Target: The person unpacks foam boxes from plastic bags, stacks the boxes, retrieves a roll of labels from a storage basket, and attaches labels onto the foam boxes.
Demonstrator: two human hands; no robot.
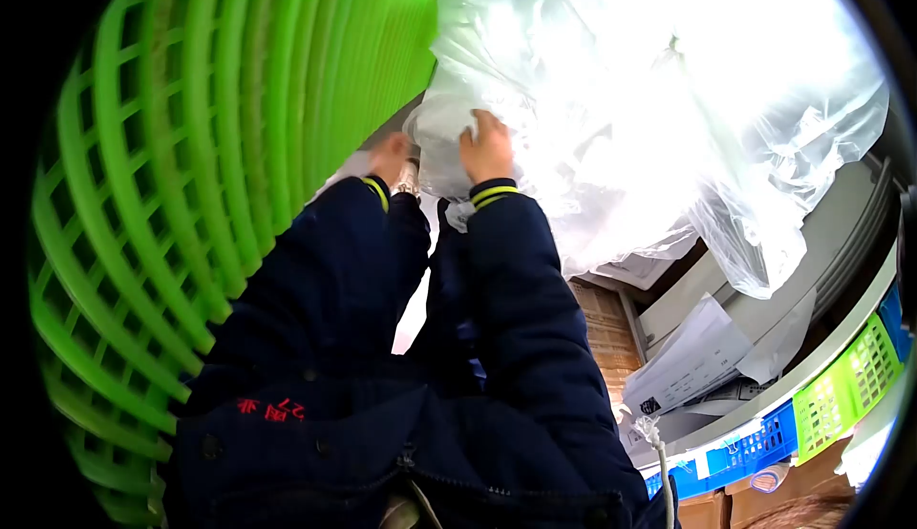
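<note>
Both my arms reach forward in dark sleeves with yellow-striped cuffs. My right hand (489, 147) has its fingers curled on a gathered part of a clear plastic bag (441, 152). This part joins or lies against a large heap of clear plastic film (611, 118), washed out by bright light. My left hand (390, 158) is just left of the gathered plastic, beside the green basket wall. Motion blurs its fingers, so their grip does not show. What is inside the plastic, if anything, I cannot make out.
A tall green slatted plastic basket (220, 128) fills the left side. Lower right are printed papers (693, 357), a brown cardboard surface (604, 328), and blue (764, 443) and light-green (848, 386) small baskets along a curved-looking edge. A white cord (661, 462) hangs near my right side.
</note>
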